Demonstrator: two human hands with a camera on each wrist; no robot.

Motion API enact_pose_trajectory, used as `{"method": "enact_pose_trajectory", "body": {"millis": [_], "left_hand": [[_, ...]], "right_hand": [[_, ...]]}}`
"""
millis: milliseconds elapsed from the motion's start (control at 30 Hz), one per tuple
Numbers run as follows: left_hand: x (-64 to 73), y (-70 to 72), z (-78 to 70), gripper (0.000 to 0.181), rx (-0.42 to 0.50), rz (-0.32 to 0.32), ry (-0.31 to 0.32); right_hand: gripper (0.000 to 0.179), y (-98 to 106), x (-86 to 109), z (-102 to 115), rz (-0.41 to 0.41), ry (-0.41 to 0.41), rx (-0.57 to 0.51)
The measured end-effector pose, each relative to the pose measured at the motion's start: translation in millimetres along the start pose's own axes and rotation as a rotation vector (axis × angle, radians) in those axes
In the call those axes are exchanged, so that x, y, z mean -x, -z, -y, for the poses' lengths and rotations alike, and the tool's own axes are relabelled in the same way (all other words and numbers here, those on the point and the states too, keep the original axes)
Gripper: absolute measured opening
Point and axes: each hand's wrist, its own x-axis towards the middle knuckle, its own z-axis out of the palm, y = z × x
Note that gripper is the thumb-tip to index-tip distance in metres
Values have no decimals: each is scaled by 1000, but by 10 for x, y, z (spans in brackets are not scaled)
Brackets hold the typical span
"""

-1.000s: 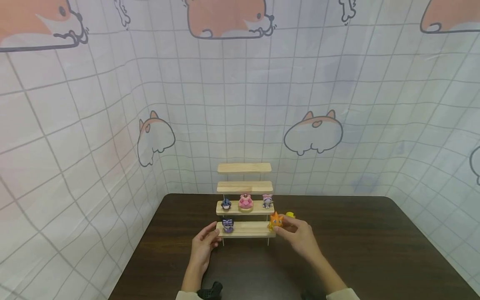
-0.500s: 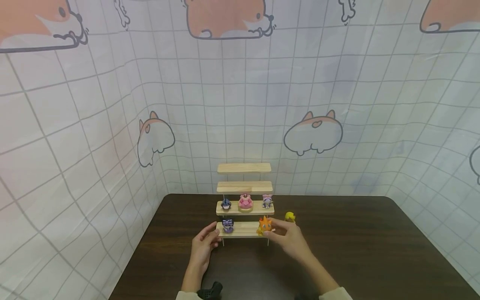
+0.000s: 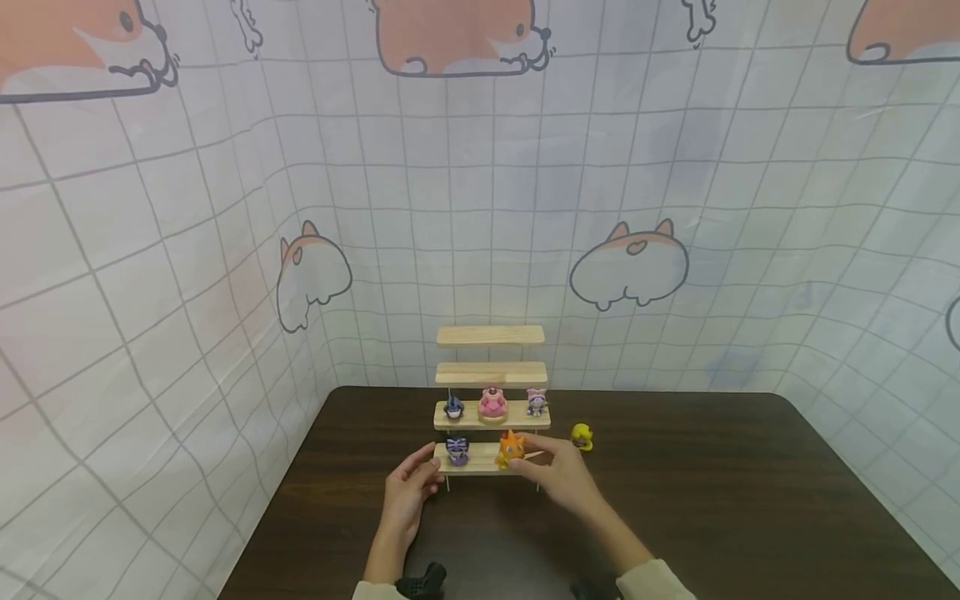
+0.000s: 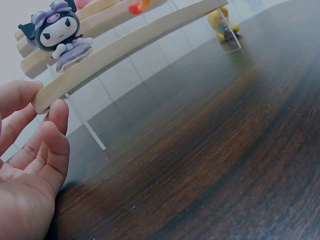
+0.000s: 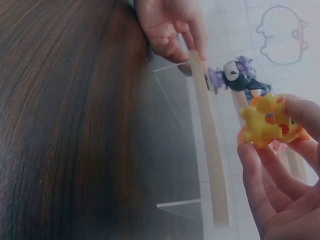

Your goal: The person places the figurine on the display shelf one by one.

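My right hand (image 3: 567,481) pinches a small orange-and-yellow figurine (image 3: 512,449) over the middle of the lowest board of a tiered wooden display shelf (image 3: 481,468). In the right wrist view the figurine (image 5: 262,122) shows a yellow body with orange parts, close to the board (image 5: 212,145). My left hand (image 3: 405,500) grips the left end of that board; the left wrist view has its fingertips at the board's end (image 4: 46,100). Beside it stands a figurine in purple with a black hood (image 4: 61,31), upright on the board.
On the second board stand a dark blue figurine (image 3: 453,407), a pink one (image 3: 492,405) and a pink-and-grey one (image 3: 536,402). Two bare boards rise behind. A yellow figurine (image 3: 582,437) stands on the dark table (image 3: 720,483) right of the shelf. A patterned cloth hangs behind.
My right hand has carried the orange-and-yellow figurine leftward, from the right end of the lowest board to its middle. The yellow figurine has come into fuller view. My left hand keeps its place.
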Motion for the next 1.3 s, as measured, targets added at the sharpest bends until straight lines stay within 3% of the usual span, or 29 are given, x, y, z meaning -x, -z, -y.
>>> {"method": "enact_pose_trajectory", "body": {"millis": [433, 1300], "left_hand": [[-7, 4, 9, 49, 1, 3, -1], [-11, 7, 26, 49, -4, -3, -8]], "right_hand": [[47, -148, -152, -72, -12, 12, 63], [46, -250, -218, -145, -41, 23, 149]]}}
